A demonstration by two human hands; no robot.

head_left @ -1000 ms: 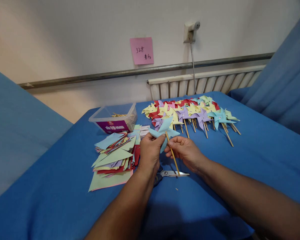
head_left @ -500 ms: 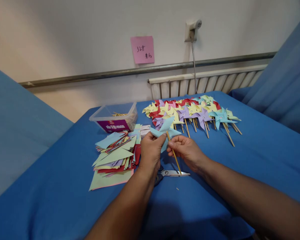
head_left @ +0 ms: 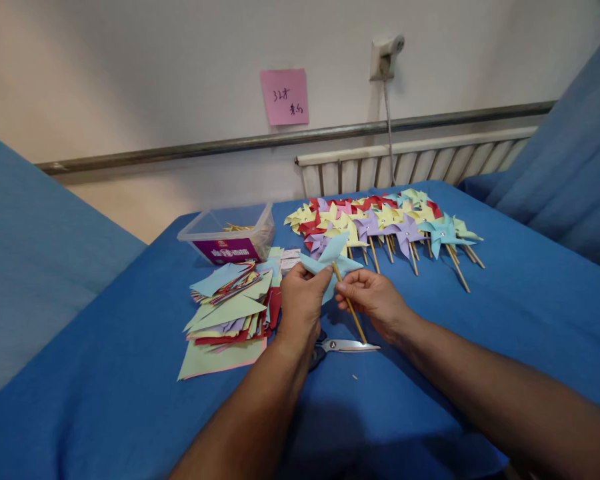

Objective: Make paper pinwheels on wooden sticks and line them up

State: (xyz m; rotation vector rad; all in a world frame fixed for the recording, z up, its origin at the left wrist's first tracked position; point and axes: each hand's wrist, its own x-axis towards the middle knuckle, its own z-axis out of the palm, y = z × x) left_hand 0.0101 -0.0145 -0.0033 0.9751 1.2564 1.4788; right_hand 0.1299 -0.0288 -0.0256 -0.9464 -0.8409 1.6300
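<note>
While our forearms fill the bottom edge, cut off below the elbows, we hold a light blue pinwheel (head_left: 330,261) just above the blue cloth (head_left: 105,400). Our left hand (head_left: 300,303) is closed on the paper blades from the left, thumb up against them; our right hand (head_left: 373,299) pinches the stick (head_left: 351,305) between thumb and fingers just below the blades. The stick slants down to the right and ends above the scissors (head_left: 343,345), whose handles are hidden under our left wrist.

Left of our hands lies a loose pile of cut paper (head_left: 227,313) in green, blue, red and purple. Behind it stands a clear plastic tub (head_left: 229,235) with sticks inside; its purple label carries white writing too small for us to read.

Farther back, rows of finished pinwheels (head_left: 385,223) in yellow, red, purple and blue overlap, sticks pointing toward us. On the wall a pink note (head_left: 285,97) bears handwriting: we make out "32" and further marks we cannot read.
</note>
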